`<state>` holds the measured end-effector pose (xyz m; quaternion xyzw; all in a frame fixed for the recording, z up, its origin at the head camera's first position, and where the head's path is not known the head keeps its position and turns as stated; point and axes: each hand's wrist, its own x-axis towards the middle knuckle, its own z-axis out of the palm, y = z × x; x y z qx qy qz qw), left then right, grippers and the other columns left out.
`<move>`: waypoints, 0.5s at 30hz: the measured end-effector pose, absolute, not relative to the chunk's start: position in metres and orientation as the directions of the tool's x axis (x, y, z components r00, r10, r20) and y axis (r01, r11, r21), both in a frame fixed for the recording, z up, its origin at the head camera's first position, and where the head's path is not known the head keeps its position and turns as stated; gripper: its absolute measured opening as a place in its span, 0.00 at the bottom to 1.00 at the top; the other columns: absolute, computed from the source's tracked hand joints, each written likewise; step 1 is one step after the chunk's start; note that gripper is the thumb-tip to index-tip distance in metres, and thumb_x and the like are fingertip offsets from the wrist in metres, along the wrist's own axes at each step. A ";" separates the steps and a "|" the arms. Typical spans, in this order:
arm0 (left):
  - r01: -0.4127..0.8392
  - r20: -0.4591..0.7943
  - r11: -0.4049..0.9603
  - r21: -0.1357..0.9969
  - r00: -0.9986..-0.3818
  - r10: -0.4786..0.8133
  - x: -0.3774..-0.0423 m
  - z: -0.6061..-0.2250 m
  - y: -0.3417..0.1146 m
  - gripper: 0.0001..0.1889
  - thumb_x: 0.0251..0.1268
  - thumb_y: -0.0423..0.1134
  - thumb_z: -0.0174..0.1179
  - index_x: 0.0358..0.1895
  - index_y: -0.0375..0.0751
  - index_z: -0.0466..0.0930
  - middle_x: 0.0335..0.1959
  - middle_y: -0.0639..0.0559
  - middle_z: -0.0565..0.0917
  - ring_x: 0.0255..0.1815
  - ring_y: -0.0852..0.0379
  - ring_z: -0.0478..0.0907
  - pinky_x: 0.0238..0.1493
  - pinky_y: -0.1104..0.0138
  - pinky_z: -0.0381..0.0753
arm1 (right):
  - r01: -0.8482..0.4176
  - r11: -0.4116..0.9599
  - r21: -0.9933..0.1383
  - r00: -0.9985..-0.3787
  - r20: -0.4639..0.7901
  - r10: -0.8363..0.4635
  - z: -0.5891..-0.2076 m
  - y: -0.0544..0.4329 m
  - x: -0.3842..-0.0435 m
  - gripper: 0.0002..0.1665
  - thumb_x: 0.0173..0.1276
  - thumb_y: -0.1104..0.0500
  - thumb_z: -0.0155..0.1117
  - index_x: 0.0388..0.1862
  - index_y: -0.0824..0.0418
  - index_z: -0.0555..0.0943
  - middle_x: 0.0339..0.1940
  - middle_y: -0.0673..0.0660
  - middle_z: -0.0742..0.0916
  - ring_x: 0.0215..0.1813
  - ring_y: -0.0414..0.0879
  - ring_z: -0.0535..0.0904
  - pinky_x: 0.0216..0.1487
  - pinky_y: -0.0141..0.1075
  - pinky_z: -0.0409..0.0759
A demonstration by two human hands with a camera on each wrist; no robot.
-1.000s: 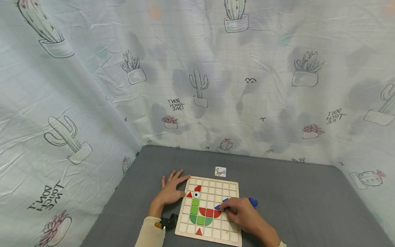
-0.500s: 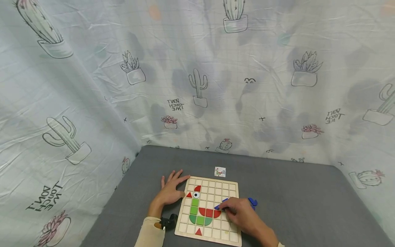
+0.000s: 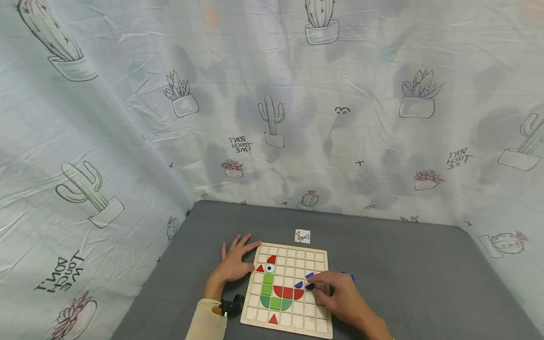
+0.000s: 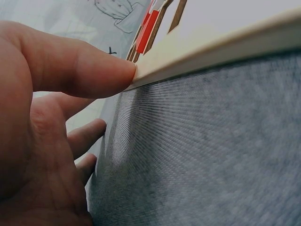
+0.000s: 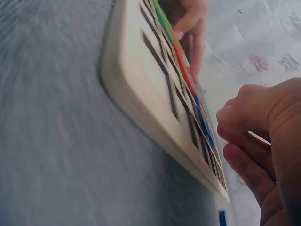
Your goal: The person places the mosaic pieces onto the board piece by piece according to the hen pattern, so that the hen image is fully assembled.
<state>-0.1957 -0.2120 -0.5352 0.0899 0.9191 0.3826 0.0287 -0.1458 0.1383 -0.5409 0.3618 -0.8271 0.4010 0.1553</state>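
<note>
A wooden grid board (image 3: 297, 321) bears flat coloured pieces. My left hand (image 3: 236, 263) is spread at its left edge, index fingertip at the far left corner; in the left wrist view the thumb (image 4: 89, 70) touches the rim. Over the board's right part is my right hand (image 3: 340, 295), fingers bent and apart from the thumb, with nothing seen between them. Just left of its fingertips lies a blue piece (image 3: 299, 284); two more, an upper blue piece (image 3: 309, 275) and a darker one (image 3: 310, 286), sit right at the fingers. A red row (image 3: 287, 293) is below.
More blue pieces (image 3: 348, 276) lie on the grey table (image 3: 403, 274), partly behind the right hand. Past the board's far edge is a small picture card (image 3: 302, 236). Green squares (image 3: 267, 284), a round eye piece (image 3: 270, 268) and red triangles (image 3: 273, 319) sit in the grid.
My right hand has let go of the blue piece beside the red row and drawn slightly to the right. The left hand stays at the board's edge.
</note>
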 end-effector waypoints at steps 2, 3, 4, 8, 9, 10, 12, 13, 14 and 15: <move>0.146 0.020 0.689 0.710 -0.982 0.187 -0.195 -0.535 -0.212 0.40 0.55 0.29 0.68 0.77 0.48 0.81 0.88 0.37 0.63 0.91 0.28 0.45 0.83 0.26 0.24 | -0.696 0.450 -0.559 -0.718 0.545 -0.434 -0.540 0.146 -0.145 0.25 0.55 0.76 0.81 0.47 0.52 0.94 0.46 0.45 0.95 0.45 0.36 0.91 0.47 0.26 0.87; 0.149 0.025 0.687 0.711 -0.982 0.187 -0.195 -0.535 -0.212 0.40 0.54 0.29 0.68 0.77 0.48 0.81 0.88 0.36 0.64 0.91 0.27 0.46 0.83 0.26 0.24 | -0.682 0.468 -0.562 -0.731 0.542 -0.414 -0.539 0.150 -0.144 0.25 0.55 0.76 0.81 0.47 0.52 0.94 0.46 0.44 0.95 0.47 0.37 0.92 0.49 0.27 0.87; 0.146 0.022 0.689 0.710 -0.982 0.186 -0.195 -0.535 -0.212 0.40 0.55 0.30 0.68 0.77 0.48 0.81 0.88 0.37 0.63 0.91 0.28 0.46 0.83 0.26 0.24 | -0.668 0.479 -0.569 -0.743 0.540 -0.395 -0.539 0.155 -0.144 0.25 0.55 0.75 0.82 0.47 0.52 0.94 0.46 0.43 0.95 0.47 0.37 0.92 0.49 0.27 0.87; 0.146 0.022 0.689 0.710 -0.982 0.186 -0.195 -0.534 -0.211 0.39 0.55 0.30 0.68 0.77 0.48 0.81 0.88 0.37 0.63 0.91 0.28 0.45 0.83 0.27 0.24 | -0.611 0.509 -0.607 -0.789 0.521 -0.326 -0.537 0.173 -0.143 0.23 0.55 0.74 0.83 0.47 0.55 0.94 0.44 0.45 0.96 0.45 0.41 0.94 0.49 0.27 0.88; 0.149 0.026 0.688 0.710 -0.982 0.187 -0.195 -0.534 -0.211 0.39 0.55 0.30 0.68 0.77 0.48 0.81 0.88 0.37 0.64 0.91 0.28 0.46 0.83 0.26 0.24 | -0.601 0.507 -0.618 -0.796 0.517 -0.314 -0.537 0.178 -0.143 0.22 0.55 0.74 0.84 0.47 0.56 0.94 0.44 0.46 0.96 0.44 0.43 0.94 0.48 0.27 0.88; 0.149 0.026 0.686 0.712 -0.982 0.187 -0.195 -0.534 -0.211 0.39 0.55 0.30 0.68 0.77 0.48 0.81 0.88 0.36 0.64 0.91 0.28 0.46 0.83 0.26 0.24 | -0.595 0.510 -0.622 -0.800 0.517 -0.303 -0.536 0.182 -0.143 0.22 0.55 0.74 0.84 0.47 0.57 0.94 0.43 0.47 0.96 0.43 0.44 0.94 0.48 0.27 0.88; 0.146 0.021 0.685 0.714 -0.982 0.187 -0.194 -0.534 -0.211 0.39 0.56 0.30 0.68 0.77 0.48 0.80 0.88 0.37 0.63 0.91 0.28 0.45 0.83 0.27 0.23 | -0.577 0.522 -0.628 -0.812 0.509 -0.284 -0.534 0.191 -0.143 0.22 0.55 0.73 0.84 0.47 0.57 0.95 0.43 0.49 0.96 0.43 0.45 0.94 0.48 0.27 0.88; 0.147 0.023 0.682 0.717 -0.982 0.188 -0.194 -0.533 -0.211 0.39 0.55 0.30 0.68 0.77 0.47 0.81 0.88 0.36 0.63 0.91 0.28 0.45 0.83 0.27 0.23 | -0.572 0.531 -0.625 -0.814 0.510 -0.277 -0.533 0.195 -0.143 0.21 0.55 0.73 0.84 0.48 0.57 0.95 0.42 0.50 0.96 0.43 0.46 0.94 0.48 0.27 0.88; 0.145 0.021 0.680 0.718 -0.982 0.188 -0.194 -0.533 -0.211 0.39 0.56 0.30 0.68 0.77 0.48 0.80 0.88 0.36 0.63 0.91 0.28 0.45 0.83 0.27 0.23 | -0.559 0.540 -0.629 -0.823 0.503 -0.266 -0.532 0.198 -0.144 0.21 0.56 0.72 0.85 0.48 0.56 0.95 0.42 0.50 0.96 0.44 0.46 0.95 0.48 0.27 0.89; 0.145 0.021 0.678 0.721 -0.982 0.188 -0.194 -0.533 -0.211 0.39 0.55 0.30 0.69 0.77 0.47 0.81 0.88 0.36 0.63 0.91 0.28 0.45 0.83 0.27 0.23 | -0.546 0.552 -0.630 -0.831 0.494 -0.257 -0.530 0.202 -0.145 0.21 0.56 0.71 0.85 0.48 0.55 0.95 0.43 0.50 0.97 0.44 0.46 0.95 0.48 0.29 0.89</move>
